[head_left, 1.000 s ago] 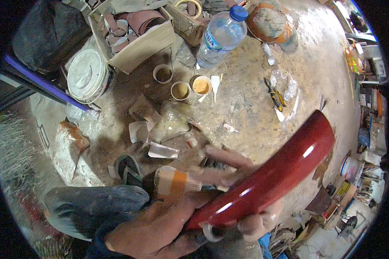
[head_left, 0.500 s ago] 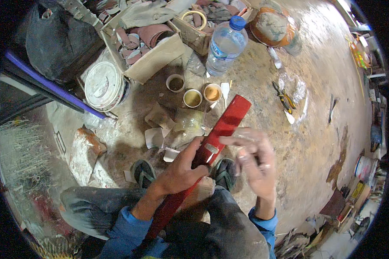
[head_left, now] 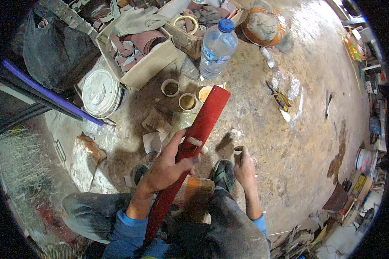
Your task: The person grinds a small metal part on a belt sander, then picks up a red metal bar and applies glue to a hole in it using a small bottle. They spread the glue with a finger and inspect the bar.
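Note:
My left hand (head_left: pixel 168 170) is closed round a long flat red bar (head_left: pixel 207 112), its thumb along the near side. The bar slants from my lap up to the right, and a pale whitish patch (head_left: pixel 195 141) marks its upper face. Apart from the bar, my right hand (head_left: pixel 245 170) hangs over my right foot with loosely bent fingers, and nothing shows in them. A small white scrap (head_left: pixel 236 132) appears just beyond its fingertips; whether it lies on the floor or is in the air I cannot tell.
Beyond the bar stand several paper cups, among them one with dark contents (head_left: pixel 170 87), and a water bottle (head_left: pixel 219 49). Left are a lidded white bucket (head_left: pixel 100 93) and a cardboard box of sandpaper (head_left: pixel 149 64). Pliers (head_left: pixel 278 97) lie right. A wooden block (head_left: pixel 192 194) sits between my legs.
My right hand has drawn back from the bar, down toward my right knee. The white scrap has come into sight. The bar has shifted left and turned slightly in my left hand.

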A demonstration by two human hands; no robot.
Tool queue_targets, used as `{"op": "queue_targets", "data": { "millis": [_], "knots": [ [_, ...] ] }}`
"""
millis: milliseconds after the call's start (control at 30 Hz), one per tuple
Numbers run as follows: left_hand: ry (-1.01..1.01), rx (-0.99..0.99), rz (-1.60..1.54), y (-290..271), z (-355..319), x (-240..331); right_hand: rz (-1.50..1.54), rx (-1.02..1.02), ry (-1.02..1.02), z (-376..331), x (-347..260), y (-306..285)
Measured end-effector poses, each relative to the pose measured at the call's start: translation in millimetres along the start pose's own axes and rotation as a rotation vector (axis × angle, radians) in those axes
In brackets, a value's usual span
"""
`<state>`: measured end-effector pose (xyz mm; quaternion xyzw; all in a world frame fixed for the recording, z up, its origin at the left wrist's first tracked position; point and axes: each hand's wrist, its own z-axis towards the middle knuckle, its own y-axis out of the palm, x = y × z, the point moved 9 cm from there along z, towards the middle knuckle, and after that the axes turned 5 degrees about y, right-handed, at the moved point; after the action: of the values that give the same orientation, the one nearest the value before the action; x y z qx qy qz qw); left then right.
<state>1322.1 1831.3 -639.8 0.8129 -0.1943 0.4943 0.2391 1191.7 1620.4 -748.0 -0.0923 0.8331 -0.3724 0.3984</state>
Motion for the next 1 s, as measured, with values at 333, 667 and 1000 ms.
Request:
{"op": "queue_targets", "data": {
  "millis": [333,667,1000],
  "knots": [
    [-0.181,0.069,0.115,-2,5,1,-0.209,-0.162,0.053,-22,45,52],
    [-0.277,0.18,0.205,-28,-24,1,0.29,0.353,-0.007,34,39,-4],
    [-0.181,0.269,-0.841,-70,-127,7,0.393,0.151,-0.019,81,22,7]
  ]
}}
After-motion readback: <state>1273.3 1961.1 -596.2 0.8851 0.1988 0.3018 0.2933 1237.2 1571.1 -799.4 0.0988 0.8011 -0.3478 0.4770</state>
